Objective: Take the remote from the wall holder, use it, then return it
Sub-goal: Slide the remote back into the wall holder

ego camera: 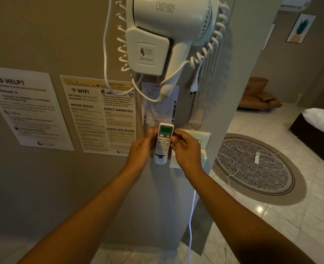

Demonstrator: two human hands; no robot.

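Note:
A white remote [164, 138] with a green screen and a yellow button stands upright, its lower end inside the white wall holder [160, 159] on the beige wall. My left hand [141, 149] grips the remote's left edge with its fingertips. My right hand [185, 147] grips its right edge, the thumb close to the yellow button. Both forearms reach up from the bottom of the view.
A white wall hair dryer [163, 35] with a coiled cord hangs right above. Paper notices [98, 113] cover the wall at left. A switch plate [203, 137] sits behind my right hand. At right lie a round rug [256, 168] with a cable, a bed corner [321, 122] and a brown sofa [258, 96].

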